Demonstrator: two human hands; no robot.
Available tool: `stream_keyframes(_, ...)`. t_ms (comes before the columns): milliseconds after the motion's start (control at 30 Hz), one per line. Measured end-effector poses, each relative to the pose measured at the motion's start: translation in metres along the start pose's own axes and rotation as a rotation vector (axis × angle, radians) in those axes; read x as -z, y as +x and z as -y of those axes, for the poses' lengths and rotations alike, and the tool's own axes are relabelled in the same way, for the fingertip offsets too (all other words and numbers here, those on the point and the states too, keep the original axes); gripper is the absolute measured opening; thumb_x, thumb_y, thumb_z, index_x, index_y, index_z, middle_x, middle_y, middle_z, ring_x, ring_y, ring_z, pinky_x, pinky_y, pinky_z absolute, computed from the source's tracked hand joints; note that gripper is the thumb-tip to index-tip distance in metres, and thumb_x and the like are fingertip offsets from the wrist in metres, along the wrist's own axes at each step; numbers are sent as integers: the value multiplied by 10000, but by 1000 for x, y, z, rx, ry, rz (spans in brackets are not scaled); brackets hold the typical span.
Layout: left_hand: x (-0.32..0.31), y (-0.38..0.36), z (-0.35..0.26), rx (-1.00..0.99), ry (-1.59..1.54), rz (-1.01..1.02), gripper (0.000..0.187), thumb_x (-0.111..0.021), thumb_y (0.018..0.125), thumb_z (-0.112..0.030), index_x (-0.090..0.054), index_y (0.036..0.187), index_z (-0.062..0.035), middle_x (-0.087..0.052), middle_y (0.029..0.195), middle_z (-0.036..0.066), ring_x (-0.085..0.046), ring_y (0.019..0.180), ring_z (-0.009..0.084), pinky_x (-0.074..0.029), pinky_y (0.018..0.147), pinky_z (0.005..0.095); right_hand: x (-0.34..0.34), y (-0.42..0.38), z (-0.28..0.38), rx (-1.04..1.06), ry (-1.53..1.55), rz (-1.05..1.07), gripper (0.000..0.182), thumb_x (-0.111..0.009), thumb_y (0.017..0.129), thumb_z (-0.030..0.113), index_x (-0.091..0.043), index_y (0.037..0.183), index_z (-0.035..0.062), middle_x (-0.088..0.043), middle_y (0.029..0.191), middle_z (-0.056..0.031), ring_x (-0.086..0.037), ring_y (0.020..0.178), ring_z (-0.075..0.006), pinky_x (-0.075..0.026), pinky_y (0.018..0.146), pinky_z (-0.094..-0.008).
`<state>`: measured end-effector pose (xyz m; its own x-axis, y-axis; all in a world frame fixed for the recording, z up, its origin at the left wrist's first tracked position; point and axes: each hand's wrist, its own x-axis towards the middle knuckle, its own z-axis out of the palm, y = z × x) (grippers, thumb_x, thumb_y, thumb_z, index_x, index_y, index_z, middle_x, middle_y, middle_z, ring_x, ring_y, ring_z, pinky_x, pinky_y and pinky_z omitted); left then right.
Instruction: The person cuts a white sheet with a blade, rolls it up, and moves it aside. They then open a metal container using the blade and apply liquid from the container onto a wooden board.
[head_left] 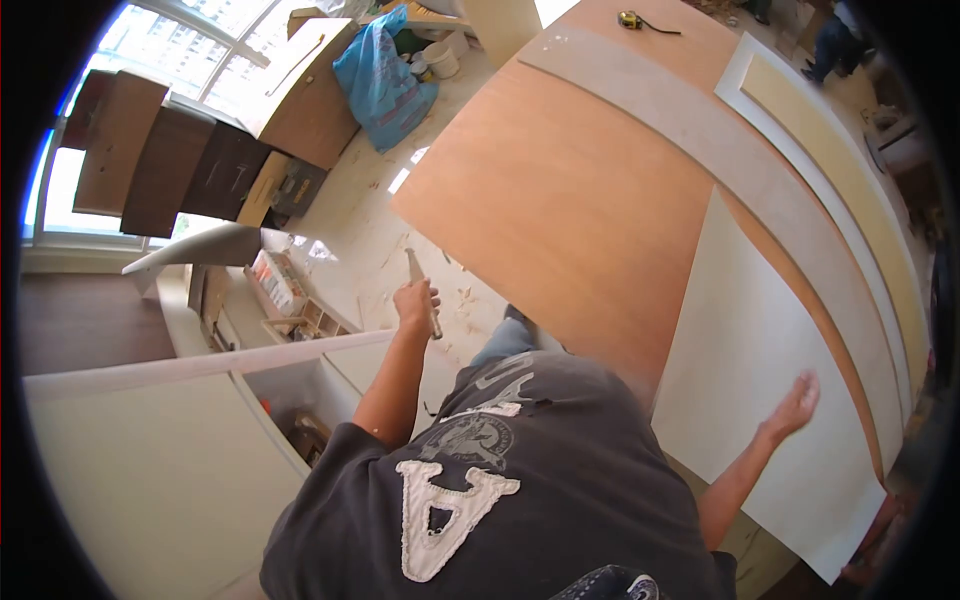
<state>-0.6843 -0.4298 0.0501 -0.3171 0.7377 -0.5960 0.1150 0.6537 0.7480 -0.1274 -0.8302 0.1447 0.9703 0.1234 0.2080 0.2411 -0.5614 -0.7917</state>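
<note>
My left hand (416,305) is closed round a slim hand tool (414,265). Its flat, pale end sticks up above my fist and a short butt end shows below; its exact kind is hard to make out. My right hand (794,404), slightly blurred, is over a white sheet (755,340) with its fingers stretched out and nothing in them. That sheet overlaps a large orange-brown wooden board (570,180) in front of me. A long grey strip (690,130) lies along the board's far right side.
A yellow tape measure (629,19) sits at the board's far end. More pale panels (820,150) lie to the right. At left are a cabinet (150,450), brown panels (165,165) by the window, and a blue bag (385,85). Another person (838,45) stands far right.
</note>
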Motion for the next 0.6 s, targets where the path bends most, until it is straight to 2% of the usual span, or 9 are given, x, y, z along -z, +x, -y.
stream_keyframes(67, 7, 18, 3, -14, -8, 2, 242, -640, 884, -174, -553, 1061, -33, -606, 799, 101, -545, 574, 188, -434, 489, 347, -41, -25, 35, -53, 111, 202, 553, -645, 997, 307, -515, 1406, -42, -559, 1419, -181, -535, 1305, -258, -412, 1110, -356)
stream_keyframes(133, 10, 39, 8, -29, -38, 16, 205, -626, 882, -159, -560, 1022, -24, -617, 790, 111, -559, 565, 192, -439, 476, 338, -82, -69, 42, -162, 148, 422, 725, -674, 969, 382, -394, 1498, -28, -446, 1528, -180, -400, 1429, -266, -324, 1175, -382)
stream_keyframes(167, 9, 48, 8, -66, -44, 5, 195, -623, 877, -150, -565, 986, 2, -624, 760, 120, -571, 540, 190, -432, 445, 324, -92, -91, 96, -272, 19, 556, 936, -717, 903, 503, -301, 1532, -50, -338, 1591, -208, -297, 1491, -282, -259, 1208, -415)
stream_keyframes(233, -5, 65, 0, -160, -37, -1, 169, -606, 879, -134, -581, 930, 26, -635, 730, 125, -583, 513, 184, -431, 420, 311, -128, -126, 110, -229, -183, 703, 1035, -759, 834, 552, -312, 1509, -92, -333, 1575, -266, -304, 1488, -324, -270, 1202, -429)
stream_keyframes(300, -8, 85, -15, -336, 93, 35, 155, -591, 895, -131, -602, 894, 23, -641, 732, 120, -596, 539, 183, -464, 467, 320, -151, -151, 137, -181, -141, 834, 1083, -788, 795, 530, -285, 1501, -120, -302, 1567, -322, -303, 1478, -390, -305, 1186, -438)
stream_keyframes(400, -4, 123, -48, -643, 423, 145, 175, -595, 906, -158, -640, 904, 11, -664, 786, 135, -646, 645, 239, -522, 598, 372, -185, -198, 114, -91, -574, 662, 1016, -787, 801, 437, -289, 1488, -123, -334, 1537, -334, -367, 1421, -452, -367, 1150, -452)
stream_keyframes(533, -12, 150, -87, -1002, 896, 124, 205, -609, 897, -201, -685, 984, -32, -684, 901, 178, -674, 813, 368, -537, 749, 472, -214, -237, 126, -205, -721, 461, 734, -665, 894, 248, -353, 1451, -113, -383, 1494, -347, -426, 1372, -459, -421, 1112, -450)
stream_keyframes(567, -19, 151, -99, -993, 861, 183, 234, -595, 890, -208, -699, 1029, -50, -686, 979, 193, -663, 872, 420, -527, 779, 517, -219, -243, 118, -198, -743, 412, 685, -632, 903, 203, -357, 1446, -111, -400, 1479, -346, -445, 1352, -462, -435, 1096, -457)
stream_keyframes(600, -29, 156, -108, -1024, 893, 212, 237, -594, 889, -207, -696, 1038, -54, -684, 985, 193, -663, 879, 418, -527, 781, 518, -224, -247, 117, -196, -765, 366, 638, -599, 912, 157, -362, 1440, -110, -416, 1464, -345, -465, 1333, -464, -449, 1081, -464)
